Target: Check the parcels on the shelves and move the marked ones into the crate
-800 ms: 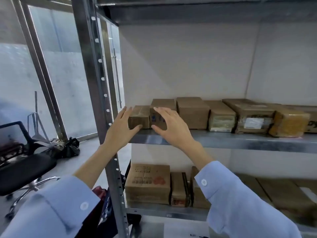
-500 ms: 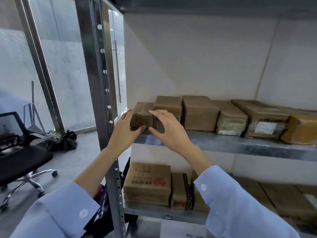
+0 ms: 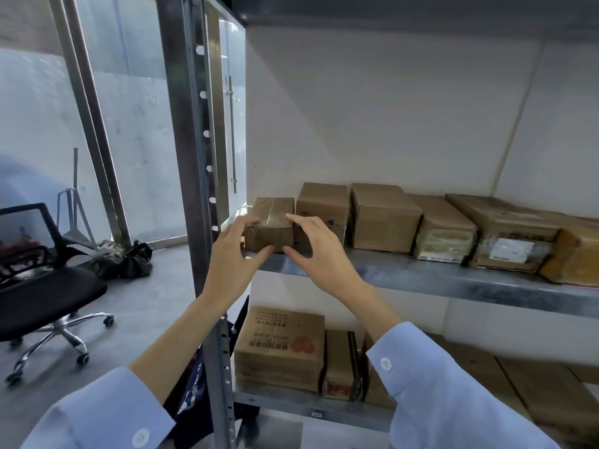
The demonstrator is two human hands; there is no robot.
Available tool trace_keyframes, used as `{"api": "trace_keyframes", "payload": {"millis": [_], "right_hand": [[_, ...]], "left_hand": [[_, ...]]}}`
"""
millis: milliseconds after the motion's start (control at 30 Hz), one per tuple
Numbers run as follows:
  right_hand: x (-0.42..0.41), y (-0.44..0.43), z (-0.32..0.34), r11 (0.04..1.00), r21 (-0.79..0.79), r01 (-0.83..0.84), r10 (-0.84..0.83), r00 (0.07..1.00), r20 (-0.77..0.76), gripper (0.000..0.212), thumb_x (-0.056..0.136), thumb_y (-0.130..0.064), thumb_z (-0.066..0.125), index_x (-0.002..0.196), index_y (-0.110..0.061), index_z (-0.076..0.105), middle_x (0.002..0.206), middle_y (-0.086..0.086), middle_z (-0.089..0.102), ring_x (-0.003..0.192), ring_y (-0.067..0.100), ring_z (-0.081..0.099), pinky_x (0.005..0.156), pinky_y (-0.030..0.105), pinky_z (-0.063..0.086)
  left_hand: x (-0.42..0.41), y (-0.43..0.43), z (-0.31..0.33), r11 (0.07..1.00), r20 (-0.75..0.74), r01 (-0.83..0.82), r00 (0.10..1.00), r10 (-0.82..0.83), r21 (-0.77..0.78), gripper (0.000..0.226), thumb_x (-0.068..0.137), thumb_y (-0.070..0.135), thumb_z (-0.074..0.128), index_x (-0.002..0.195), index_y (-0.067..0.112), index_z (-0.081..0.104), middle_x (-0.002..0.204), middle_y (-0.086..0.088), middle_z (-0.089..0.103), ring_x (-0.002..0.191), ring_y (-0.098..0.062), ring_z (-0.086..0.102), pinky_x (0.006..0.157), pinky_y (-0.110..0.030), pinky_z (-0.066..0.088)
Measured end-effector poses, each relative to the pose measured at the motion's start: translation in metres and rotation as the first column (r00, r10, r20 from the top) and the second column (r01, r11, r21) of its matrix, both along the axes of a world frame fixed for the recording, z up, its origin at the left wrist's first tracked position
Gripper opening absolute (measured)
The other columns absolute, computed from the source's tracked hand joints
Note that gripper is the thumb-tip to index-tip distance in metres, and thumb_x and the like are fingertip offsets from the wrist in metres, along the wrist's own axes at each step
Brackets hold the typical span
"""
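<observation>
Since the earlier frames, the left grip [image 3: 231, 257] and right grip [image 3: 319, 254] had closed in on the small parcel [image 3: 270, 226], and the right grip had slid off the taller parcel [image 3: 324, 205] beside it. The left grip pinched the small parcel's left end, fingers on top and thumb at its lower front edge. The right grip pinched its right end between forefinger and thumb. It sat at the left end of the middle shelf [image 3: 453, 280], touching the taller parcel. A printed parcel [image 3: 278, 348] stood on the lower shelf [image 3: 291, 406]. An office chair [image 3: 48, 286] stood off to the left.
</observation>
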State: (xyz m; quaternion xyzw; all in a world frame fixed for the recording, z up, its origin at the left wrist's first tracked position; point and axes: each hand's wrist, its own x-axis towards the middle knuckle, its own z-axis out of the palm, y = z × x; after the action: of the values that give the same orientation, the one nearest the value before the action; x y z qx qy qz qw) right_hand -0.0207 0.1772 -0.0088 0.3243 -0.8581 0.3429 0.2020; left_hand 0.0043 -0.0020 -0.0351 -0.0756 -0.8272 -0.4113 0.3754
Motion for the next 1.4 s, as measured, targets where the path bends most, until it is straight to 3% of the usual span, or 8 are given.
{"api": "trace_keyframes", "payload": {"millis": [133, 467, 567, 833, 967, 1133, 1267, 1400], "right_hand": [[0.004, -0.003, 0.005, 0.999, -0.026, -0.023, 0.024, 0.999, 0.036, 0.059, 0.093, -0.023, 0.066, 0.146, -0.021, 0.040, 0.142, 0.000, 0.049, 0.129, 0.016, 0.047, 0.110, 0.035, 0.040], [0.018, -0.008, 0.021, 0.989, -0.124, -0.074, 0.071, 0.997, -0.028, 0.046, 0.089, -0.012, 0.070, 0.132, -0.017, 0.055, 0.136, -0.001, 0.053, 0.118, 0.008, 0.051, 0.106, 0.029, 0.045], [0.020, -0.006, 0.031, 0.980, -0.177, -0.087, 0.087, 0.996, -0.008, 0.044, 0.089, -0.016, 0.070, 0.130, -0.018, 0.056, 0.133, -0.001, 0.054, 0.113, 0.007, 0.052, 0.102, 0.027, 0.047], [0.017, 0.006, 0.041, 0.952, -0.293, -0.084, 0.080, 0.996, -0.024, 0.052, 0.086, -0.013, 0.074, 0.132, -0.020, 0.052, 0.134, -0.003, 0.050, 0.115, 0.008, 0.052, 0.098, 0.033, 0.052], [0.013, 0.010, 0.043, 0.951, -0.301, -0.073, 0.070, 0.997, -0.018, 0.071, 0.083, -0.015, 0.077, 0.142, -0.027, 0.040, 0.142, -0.007, 0.046, 0.126, 0.007, 0.047, 0.101, 0.035, 0.050], [0.014, 0.016, 0.049, 0.929, -0.355, -0.101, 0.129, 0.990, 0.055, 0.085, 0.084, -0.005, 0.074, 0.150, -0.031, 0.027, 0.134, -0.011, 0.049, 0.113, -0.001, 0.054, 0.085, 0.008, 0.049], [0.012, 0.016, 0.053, 0.920, -0.384, -0.080, 0.113, 0.991, 0.065, 0.090, 0.084, -0.012, 0.075, 0.152, -0.038, 0.022, 0.140, -0.003, 0.047, 0.125, 0.012, 0.052, 0.101, 0.036, 0.052], [0.009, 0.016, 0.056, 0.928, -0.366, -0.066, 0.091, 0.995, 0.051, 0.087, 0.084, -0.020, 0.076, 0.152, -0.037, 0.024, 0.142, -0.002, 0.043, 0.127, 0.014, 0.051, 0.104, 0.046, 0.049]], "left_hand": [[0.012, -0.001, -0.001, 0.998, -0.008, 0.020, 1.000, -0.020, 0.060, 0.044, 0.081, 0.015, 0.078, 0.120, 0.013, 0.058, 0.123, -0.002, 0.062, 0.109, -0.017, 0.059, 0.080, -0.003, 0.046], [0.027, -0.004, 0.014, 0.970, -0.078, 0.112, 0.992, -0.097, 0.216, 0.027, 0.083, 0.013, 0.076, 0.105, 0.017, 0.062, 0.127, 0.002, 0.054, 0.116, -0.022, 0.059, 0.084, -0.035, 0.059], [0.029, 0.001, 0.026, 0.967, -0.108, 0.122, 0.989, -0.099, 0.225, 0.024, 0.084, 0.012, 0.074, 0.105, 0.013, 0.063, 0.128, 0.002, 0.054, 0.117, -0.018, 0.057, 0.088, -0.023, 0.056], [0.025, 0.016, 0.044, 0.952, -0.085, 0.136, 0.989, -0.117, 0.274, 0.061, 0.078, 0.013, 0.080, 0.131, 0.020, 0.050, 0.135, 0.007, 0.053, 0.122, -0.015, 0.054, 0.100, -0.035, 0.052], [0.022, 0.021, 0.051, 0.959, -0.106, 0.164, 0.984, -0.143, 0.229, 0.072, 0.077, 0.013, 0.081, 0.137, 0.023, 0.044, 0.131, 0.016, 0.051, 0.119, -0.005, 0.054, 0.097, -0.026, 0.051], [0.019, 0.027, 0.058, 0.958, -0.121, 0.170, 0.982, -0.145, 0.233, 0.078, 0.078, 0.009, 0.080, 0.142, 0.023, 0.039, 0.130, 0.020, 0.049, 0.114, 0.000, 0.054, 0.091, -0.014, 0.048], [0.015, 0.030, 0.065, 0.958, -0.121, 0.161, 0.983, -0.135, 0.236, 0.076, 0.081, 0.012, 0.077, 0.145, 0.022, 0.037, 0.137, 0.011, 0.045, 0.122, -0.009, 0.050, 0.089, -0.011, 0.043], [0.012, 0.031, 0.074, 0.955, -0.127, 0.176, 0.981, -0.149, 0.240, 0.074, 0.081, 0.014, 0.076, 0.144, 0.021, 0.039, 0.136, 0.011, 0.043, 0.121, -0.009, 0.050, 0.086, -0.004, 0.042]]}}
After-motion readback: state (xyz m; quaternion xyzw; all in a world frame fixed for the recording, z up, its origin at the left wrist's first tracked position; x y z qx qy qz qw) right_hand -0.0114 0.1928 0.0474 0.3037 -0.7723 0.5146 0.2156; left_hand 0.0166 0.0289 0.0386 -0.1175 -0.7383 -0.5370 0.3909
